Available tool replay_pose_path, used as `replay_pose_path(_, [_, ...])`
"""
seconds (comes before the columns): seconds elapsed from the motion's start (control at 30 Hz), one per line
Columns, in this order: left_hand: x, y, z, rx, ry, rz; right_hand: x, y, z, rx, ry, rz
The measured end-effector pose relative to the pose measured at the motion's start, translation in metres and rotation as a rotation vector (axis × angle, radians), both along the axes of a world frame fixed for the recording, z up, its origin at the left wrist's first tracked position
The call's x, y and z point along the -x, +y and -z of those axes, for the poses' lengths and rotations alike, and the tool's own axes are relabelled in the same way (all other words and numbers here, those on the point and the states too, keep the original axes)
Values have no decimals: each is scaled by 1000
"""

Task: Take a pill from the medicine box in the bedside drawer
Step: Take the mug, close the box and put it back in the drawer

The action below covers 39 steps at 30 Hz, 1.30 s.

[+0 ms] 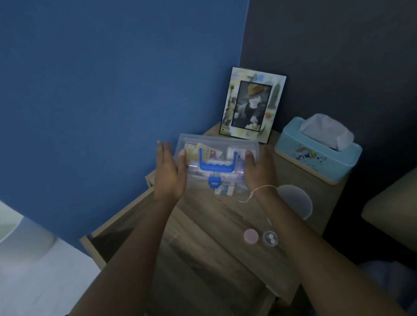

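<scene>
— Where is the box?
— Clear rectangular plastic box [223, 153], blue handle, over the wood-grain nightstand [209, 224], near the back.
— The hands?
— Left hand [169, 173] and right hand [259, 171] press its ends with straight fingers. Contents blurred.

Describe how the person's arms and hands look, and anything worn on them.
Both forearms are bare: no sleeves, gloves or watch show. The left hand wears nothing. A thin pale string is tied round the wrist of the right hand, one loose end dangling.
</scene>
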<state>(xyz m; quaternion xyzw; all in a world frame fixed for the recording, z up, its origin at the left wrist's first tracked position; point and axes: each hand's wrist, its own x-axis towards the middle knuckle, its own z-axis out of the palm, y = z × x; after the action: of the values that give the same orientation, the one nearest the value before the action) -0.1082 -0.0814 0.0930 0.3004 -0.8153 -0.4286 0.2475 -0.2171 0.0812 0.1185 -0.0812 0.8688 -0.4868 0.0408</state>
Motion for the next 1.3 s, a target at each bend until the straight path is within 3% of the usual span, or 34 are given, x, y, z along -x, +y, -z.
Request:
replay_pose_path(0.23, [13,-3,0,-290,-8,-28,-7,-8,21,115,44,73])
replay_pose_path(0.57, [-1,2,-14,-265,82,-26,-19,-9,3,73,2,67])
replay_pose_path(0.73, [-43,-3,-35,-222,63,-85,-51,-9,-19,125,65,-13])
replay_pose_path(0.87, [-89,-8,-54,-177,72,-109,-87,-9,-30,170,-19,-83])
replay_pose_path(1.3, [-199,5,-47,-281,-144,-121,-203,27,-1,115,-116,-279])
